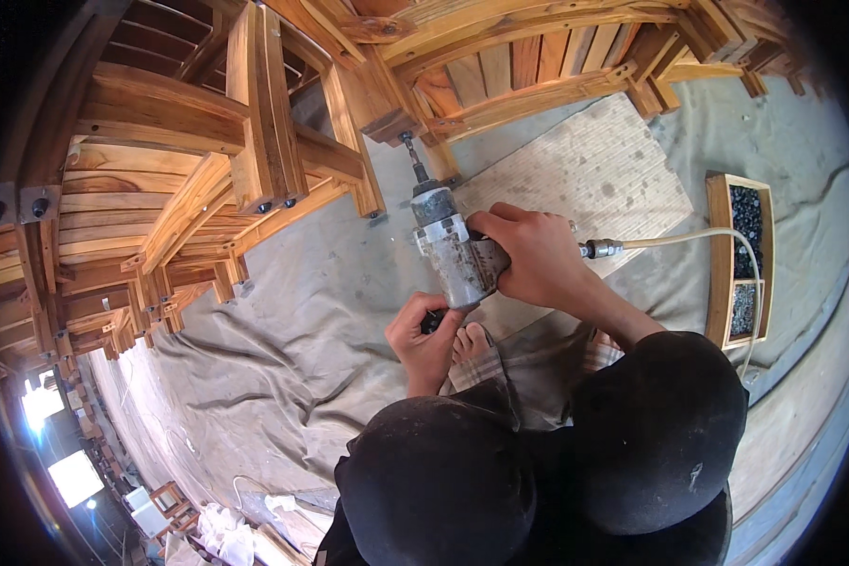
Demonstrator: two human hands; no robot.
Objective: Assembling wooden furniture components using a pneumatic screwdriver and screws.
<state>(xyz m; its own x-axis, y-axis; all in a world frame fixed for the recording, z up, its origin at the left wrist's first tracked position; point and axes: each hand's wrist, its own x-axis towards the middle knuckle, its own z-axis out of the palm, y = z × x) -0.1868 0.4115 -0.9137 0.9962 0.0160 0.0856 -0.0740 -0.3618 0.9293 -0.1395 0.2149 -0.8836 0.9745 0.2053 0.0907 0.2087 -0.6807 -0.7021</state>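
My right hand (542, 255) is wrapped round the grip of a worn silver air drill (448, 247). A pale air hose (698, 236) joins its handle. The drill's long bit points at the end of a wooden furniture leg (387, 124); whether bit and wood touch is hard to tell. Just below the drill's back end, my left hand (421, 341) is closed on a small black piece (431, 322), pinched between thumb and fingers. Its exact kind does not show. The left thumb lies close against the drill's rear.
Wooden furniture with slatted panels (123, 189) fills the upper left and top. A pale board (575, 170) lies on the grey cloth (283, 311). To the right stands a divided wooden box (717, 264) of small black parts and silvery bits. My bare foot (470, 341) is under the drill.
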